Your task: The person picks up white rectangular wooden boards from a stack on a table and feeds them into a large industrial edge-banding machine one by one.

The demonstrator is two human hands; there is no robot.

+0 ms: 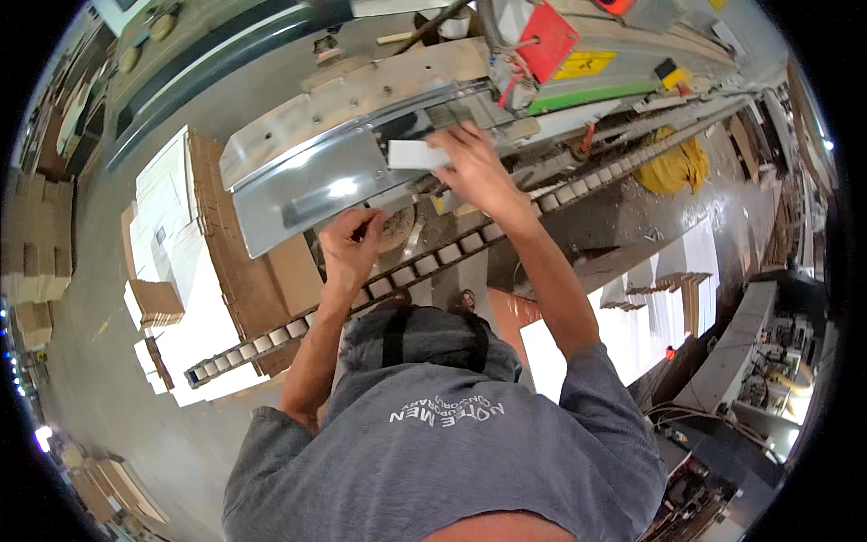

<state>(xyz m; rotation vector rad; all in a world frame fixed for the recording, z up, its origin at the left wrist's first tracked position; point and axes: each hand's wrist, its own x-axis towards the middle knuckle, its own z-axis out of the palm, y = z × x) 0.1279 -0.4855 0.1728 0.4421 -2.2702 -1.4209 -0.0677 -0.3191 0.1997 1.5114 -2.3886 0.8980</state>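
Note:
My right hand is over the machine's bed, its fingers closed on the end of a small white rectangular piece. The piece looks like a flat box or folded card; I cannot tell which. Its free end points left, over the right end of a shiny metal plate. By the near edge of that plate is my left hand, fingers curled and pressed together. Whatever those fingers may hold is hidden. A roller conveyor rail runs slantwise under both forearms.
Stacked white and brown cardboard sheets stand at the left. More white sheets lie to the right of my body. Beyond the plate runs a beige machine guard, with a red plate farther right. A yellow sack sits past the rail.

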